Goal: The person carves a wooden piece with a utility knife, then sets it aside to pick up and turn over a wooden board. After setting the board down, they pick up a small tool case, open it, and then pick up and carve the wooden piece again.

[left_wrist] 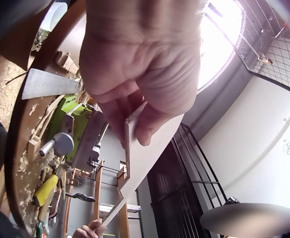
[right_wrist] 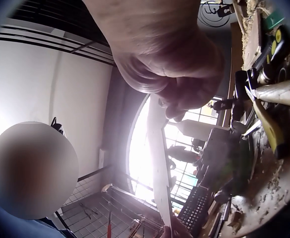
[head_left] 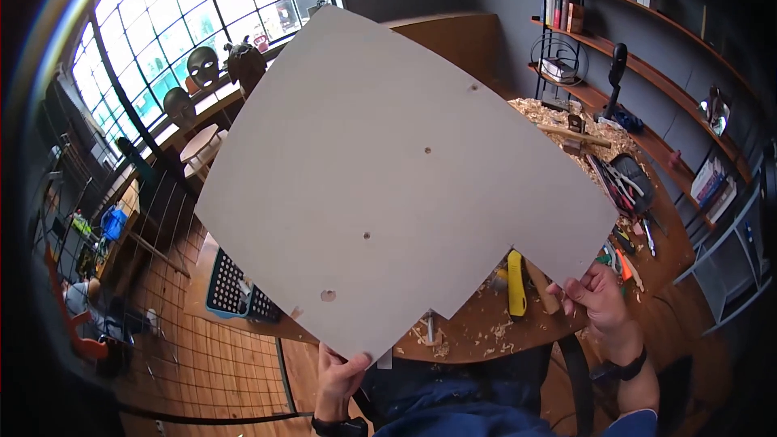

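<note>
A large pale grey board (head_left: 388,170) with several small holes and a notched lower right edge is held up over the workbench, filling the middle of the head view. The left hand (head_left: 340,376) pinches its bottom corner, thumb on the near face. At the board's right corner the right hand (head_left: 597,299) grips the edge between thumb and fingers. In the left wrist view, the left hand (left_wrist: 140,74) has the board's edge (left_wrist: 140,153) between thumb and fingers. The right hand (right_wrist: 175,74) holds the board (right_wrist: 157,158) in the right wrist view.
On the bench (head_left: 477,336) lie a yellow-handled tool (head_left: 516,283), wood shavings (head_left: 615,133), pliers and other hand tools at the right. A dark perforated basket (head_left: 227,287) stands at the left, partly behind the board. A chair (head_left: 728,251) is at the far right.
</note>
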Demonstrator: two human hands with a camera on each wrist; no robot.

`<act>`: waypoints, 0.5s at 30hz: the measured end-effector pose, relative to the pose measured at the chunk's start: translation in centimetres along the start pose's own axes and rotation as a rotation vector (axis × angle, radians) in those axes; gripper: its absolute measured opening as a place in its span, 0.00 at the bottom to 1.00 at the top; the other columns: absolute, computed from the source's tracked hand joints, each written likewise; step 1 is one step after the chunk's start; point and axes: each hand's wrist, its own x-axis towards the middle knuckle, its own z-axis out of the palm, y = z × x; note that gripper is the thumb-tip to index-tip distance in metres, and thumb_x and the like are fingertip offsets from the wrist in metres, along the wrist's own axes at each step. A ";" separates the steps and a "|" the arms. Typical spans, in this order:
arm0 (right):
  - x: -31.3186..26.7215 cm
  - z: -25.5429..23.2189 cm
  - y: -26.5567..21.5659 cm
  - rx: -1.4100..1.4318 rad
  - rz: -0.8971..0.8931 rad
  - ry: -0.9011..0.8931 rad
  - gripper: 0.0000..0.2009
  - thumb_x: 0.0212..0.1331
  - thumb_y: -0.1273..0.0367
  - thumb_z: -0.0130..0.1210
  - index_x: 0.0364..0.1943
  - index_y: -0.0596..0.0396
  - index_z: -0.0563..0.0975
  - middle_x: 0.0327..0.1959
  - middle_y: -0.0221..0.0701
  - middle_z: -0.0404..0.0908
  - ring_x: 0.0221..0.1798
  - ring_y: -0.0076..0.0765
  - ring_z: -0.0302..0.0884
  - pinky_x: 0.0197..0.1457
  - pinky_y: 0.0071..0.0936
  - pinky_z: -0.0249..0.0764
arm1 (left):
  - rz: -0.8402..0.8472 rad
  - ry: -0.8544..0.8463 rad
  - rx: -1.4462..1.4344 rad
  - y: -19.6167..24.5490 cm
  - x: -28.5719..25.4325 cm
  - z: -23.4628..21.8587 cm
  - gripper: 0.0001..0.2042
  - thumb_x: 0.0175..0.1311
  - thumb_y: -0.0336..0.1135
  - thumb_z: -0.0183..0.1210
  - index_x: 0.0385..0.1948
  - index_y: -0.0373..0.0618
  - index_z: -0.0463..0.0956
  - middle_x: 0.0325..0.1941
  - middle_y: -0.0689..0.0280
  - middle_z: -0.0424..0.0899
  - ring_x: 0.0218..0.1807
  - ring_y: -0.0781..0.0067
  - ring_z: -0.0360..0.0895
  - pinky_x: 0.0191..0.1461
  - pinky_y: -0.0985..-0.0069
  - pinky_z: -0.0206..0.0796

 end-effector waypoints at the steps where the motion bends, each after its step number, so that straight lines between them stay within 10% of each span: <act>1: 0.1 -0.1 0.4 0.017 0.011 0.014 0.13 0.71 0.69 0.61 0.54 0.62 0.78 0.43 0.45 0.88 0.26 0.20 0.80 0.32 0.16 0.78 | 0.013 -0.006 0.026 0.1 0.0 0.0 0.30 0.50 0.19 0.73 0.59 0.31 0.74 0.54 0.56 0.84 0.57 0.59 0.83 0.66 0.61 0.72; 15: 0.4 -1.2 1.4 0.025 0.003 0.014 0.09 0.67 0.77 0.57 0.49 0.63 0.79 0.41 0.45 0.88 0.20 0.20 0.75 0.28 0.15 0.74 | 0.129 -0.039 0.263 2.9 0.1 1.6 0.27 0.47 0.23 0.77 0.52 0.31 0.79 0.48 0.58 0.87 0.51 0.66 0.85 0.59 0.68 0.75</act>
